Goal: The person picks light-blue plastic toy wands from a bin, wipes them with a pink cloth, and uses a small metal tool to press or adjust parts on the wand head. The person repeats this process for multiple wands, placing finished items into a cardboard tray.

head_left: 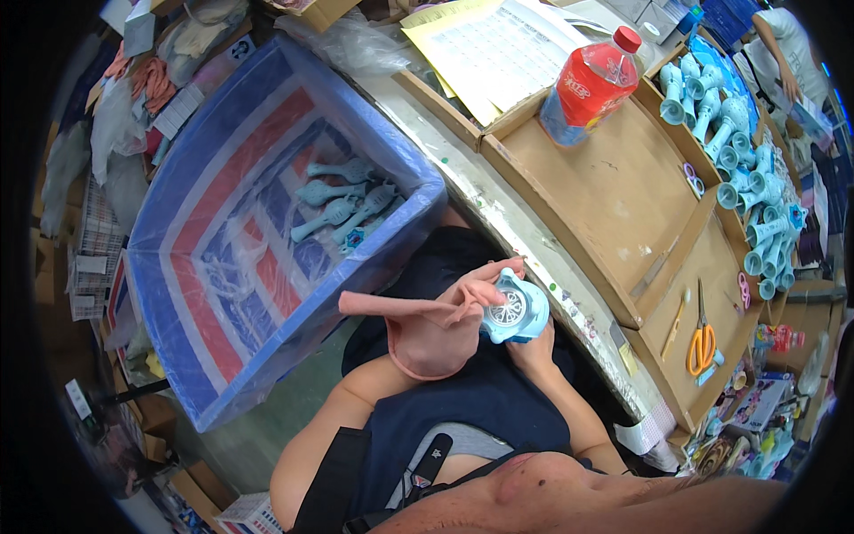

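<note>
Above my lap, my right hand (pixel 535 348) grips a light blue plastic piece with a round white grille (pixel 514 307), most likely a small handheld fan. My left hand (pixel 471 283) is closed on a pink cloth (pixel 436 338), which drapes over the wrist and hides most of the hand. A bunched part of the cloth touches the edge of the grille. To the left, several light blue plastic handles (pixel 334 214) lie in a blue bin (pixel 294 334) lined with clear plastic and striped in red and white.
A worktable on the right carries a cardboard tray (pixel 614 191), a red-capped drink bottle (pixel 593 84) and paper sheets (pixel 498 53). Orange-handled scissors (pixel 702 343) lie beside a yellow-handled tool (pixel 675 327). More light blue pieces (pixel 761 209) are piled at the far right. Another person (pixel 787 53) stands beyond.
</note>
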`<state>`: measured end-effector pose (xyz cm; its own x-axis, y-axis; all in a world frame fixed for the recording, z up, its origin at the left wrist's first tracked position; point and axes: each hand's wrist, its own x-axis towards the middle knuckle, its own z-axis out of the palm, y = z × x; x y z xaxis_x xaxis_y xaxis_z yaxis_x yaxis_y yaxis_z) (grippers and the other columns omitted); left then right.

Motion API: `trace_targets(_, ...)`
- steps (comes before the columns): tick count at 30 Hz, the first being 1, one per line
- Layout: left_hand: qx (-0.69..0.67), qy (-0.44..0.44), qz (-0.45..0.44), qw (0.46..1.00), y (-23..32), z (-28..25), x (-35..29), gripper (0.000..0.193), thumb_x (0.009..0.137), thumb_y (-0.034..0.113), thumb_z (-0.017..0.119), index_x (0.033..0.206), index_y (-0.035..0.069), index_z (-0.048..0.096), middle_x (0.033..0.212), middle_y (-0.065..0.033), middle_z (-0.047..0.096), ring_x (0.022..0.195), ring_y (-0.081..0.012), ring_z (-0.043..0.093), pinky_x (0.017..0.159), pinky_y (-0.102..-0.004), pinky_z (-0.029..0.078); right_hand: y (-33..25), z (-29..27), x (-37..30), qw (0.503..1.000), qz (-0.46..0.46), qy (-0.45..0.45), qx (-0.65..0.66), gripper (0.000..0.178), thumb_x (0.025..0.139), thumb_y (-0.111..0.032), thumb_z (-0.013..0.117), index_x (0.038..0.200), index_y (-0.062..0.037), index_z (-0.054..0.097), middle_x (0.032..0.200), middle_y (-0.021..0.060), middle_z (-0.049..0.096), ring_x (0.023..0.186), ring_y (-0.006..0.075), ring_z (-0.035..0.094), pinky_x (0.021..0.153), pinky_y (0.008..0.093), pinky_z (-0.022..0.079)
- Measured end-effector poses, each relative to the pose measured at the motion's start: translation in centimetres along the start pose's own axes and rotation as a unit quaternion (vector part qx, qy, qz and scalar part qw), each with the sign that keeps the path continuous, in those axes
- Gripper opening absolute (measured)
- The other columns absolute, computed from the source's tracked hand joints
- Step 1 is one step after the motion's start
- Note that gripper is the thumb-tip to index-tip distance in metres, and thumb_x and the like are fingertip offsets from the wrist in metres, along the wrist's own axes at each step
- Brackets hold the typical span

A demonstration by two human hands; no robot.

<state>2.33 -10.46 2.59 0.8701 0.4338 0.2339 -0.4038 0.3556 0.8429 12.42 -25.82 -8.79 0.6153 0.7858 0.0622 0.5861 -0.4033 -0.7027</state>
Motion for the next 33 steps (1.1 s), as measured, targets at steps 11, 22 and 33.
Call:
trace_targets(11,0.043,0.136,-0.014,0.99,-0.4,-0.2,1.5,0.035,0.107,0.036,0.034,0.097,0.006,0.049,0.136,-0.0205,0.05,0.12,-0.0303,0.054,0.105,-0.0437,0.045,-2.8,-2.4,0.0,0.999,-0.004,-0.021,-0.036,0.036,0.077,-0.015,0.071,0.105,-0.0022,0.053,0.092,0.0205,0.064,0.093,0.0402,0.061,0.089,0.0479,0.043)
trace_targets(22,-0.569,0.096,-0.227,0.785,0.1,-2.2,4.3,0.078,0.077,0.072,0.06,0.123,0.01,0.056,0.114,-0.0112,0.062,0.099,-0.0232,0.06,0.089,-0.0383,0.048,-5.9,-6.4,2.7,0.574,0.215,-0.387,0.689,0.067,0.099,-0.059,0.038,0.13,-0.0001,0.047,0.107,0.016,0.065,0.091,0.0252,0.067,0.08,0.0367,0.054)
trace_targets(33,-0.06,0.324,-0.026,0.944,1.0,-2.9,5.5,0.048,0.094,0.047,0.052,0.119,0.006,0.056,0.111,-0.01,0.062,0.104,-0.0249,0.063,0.087,-0.0377,0.054,-7.1,-6.9,0.5,0.898,0.019,-0.173,0.404,0.064,0.092,-0.028,0.062,0.144,-0.0027,0.035,0.125,0.0186,0.056,0.103,0.0236,0.061,0.089,0.0348,0.049)
